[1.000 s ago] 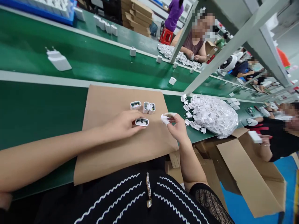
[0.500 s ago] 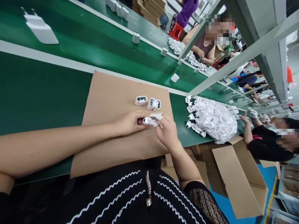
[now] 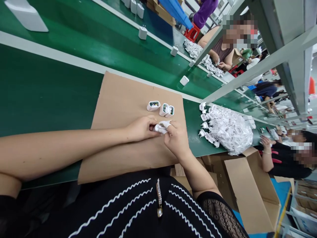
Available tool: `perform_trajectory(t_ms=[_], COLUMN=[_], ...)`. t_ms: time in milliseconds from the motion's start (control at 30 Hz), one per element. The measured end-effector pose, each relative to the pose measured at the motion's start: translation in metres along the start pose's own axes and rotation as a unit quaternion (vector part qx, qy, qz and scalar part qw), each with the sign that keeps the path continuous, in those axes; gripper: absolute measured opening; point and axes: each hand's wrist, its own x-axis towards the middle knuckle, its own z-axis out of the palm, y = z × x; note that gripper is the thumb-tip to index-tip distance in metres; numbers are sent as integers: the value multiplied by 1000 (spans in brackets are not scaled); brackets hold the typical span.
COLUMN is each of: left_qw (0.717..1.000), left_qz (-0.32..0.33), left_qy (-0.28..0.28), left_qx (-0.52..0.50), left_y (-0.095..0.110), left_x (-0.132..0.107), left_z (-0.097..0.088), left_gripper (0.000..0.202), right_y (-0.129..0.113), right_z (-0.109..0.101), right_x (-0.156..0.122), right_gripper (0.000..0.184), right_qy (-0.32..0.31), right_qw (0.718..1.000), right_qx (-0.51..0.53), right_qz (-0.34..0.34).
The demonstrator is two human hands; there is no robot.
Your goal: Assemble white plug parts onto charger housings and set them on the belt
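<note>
Both my hands meet over a brown cardboard sheet [image 3: 119, 109] on the green table. My left hand [image 3: 140, 128] is closed on a small white charger shell [image 3: 158, 128]. My right hand [image 3: 175, 138], with white finger cots on its fingertips, pinches and presses on the same shell from the right. Just beyond them, three open white charger shells [image 3: 162, 108] lie on the cardboard with their insides showing.
A heap of white plug parts [image 3: 228, 129] in clear plastic lies to the right. White chargers [image 3: 143, 32] ride the green conveyor behind. Open cardboard boxes [image 3: 250, 188] stand at lower right. Other people work along the line, and grey frame posts [image 3: 250, 71] cross the right side.
My right hand moved left with its small white piece and joined my left hand on the shell. The camera has tilted, so everything shifted slightly right.
</note>
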Motion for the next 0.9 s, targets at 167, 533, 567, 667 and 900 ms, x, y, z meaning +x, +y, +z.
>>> perform_trajectory(t_ms=[167,533,567,667,900], left_qw=[1000,996,994,978,896], left_qz=[-6,27,40,54,-142], left_qy=[22,14,33,128,250], left_qx=[15,79,97,155,338], left_y=[4,28,34,46,2], left_x=[-3,-9,-10,2,83], left_z=[3,-12,-21,-57,-159], left_gripper=[32,37,35,32,51], right_y=[1,56,75,135,189], right_z=[12,12,2,-25,-30], right_x=[-4,-14,-10,0,4], right_gripper=[32,65,55,40,38], right_qy=[24,174,207,163,28], right_qw=[997,946,943,925,851], right_qx=[28,234,188,-41,-225], right_qz=[67,143,181,341,474])
